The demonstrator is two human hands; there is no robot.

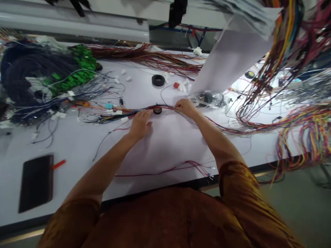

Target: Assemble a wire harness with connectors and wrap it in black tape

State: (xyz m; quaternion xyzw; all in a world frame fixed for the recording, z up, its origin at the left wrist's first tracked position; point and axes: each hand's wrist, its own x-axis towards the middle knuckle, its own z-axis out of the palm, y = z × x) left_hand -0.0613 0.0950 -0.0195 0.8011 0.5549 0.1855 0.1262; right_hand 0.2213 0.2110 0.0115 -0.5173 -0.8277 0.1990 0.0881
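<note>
A long bundle of coloured wires [165, 107] runs left to right across the white table. My right hand [186, 107] has its fingers pinched on the bundle, right of centre. My left hand [141, 124] lies over the wires further left, palm down, with its thumb apart and its fingertips at the bundle. Between the hands, a small dark roll of tape [157, 110] sits against the wires. Left of my left hand the bundle fans out into loose ends with white connectors [117, 112] and a light-blue connector [109, 105].
Behind the bundle lie a black tape roll [158, 80] and a red connector [176, 85] among white ones. Dark-blue wire coils with green connectors [84, 60] are heaped at left. A dark tablet-like object [36, 182] lies front left. Wire bunches [305, 127] hang over the right edge.
</note>
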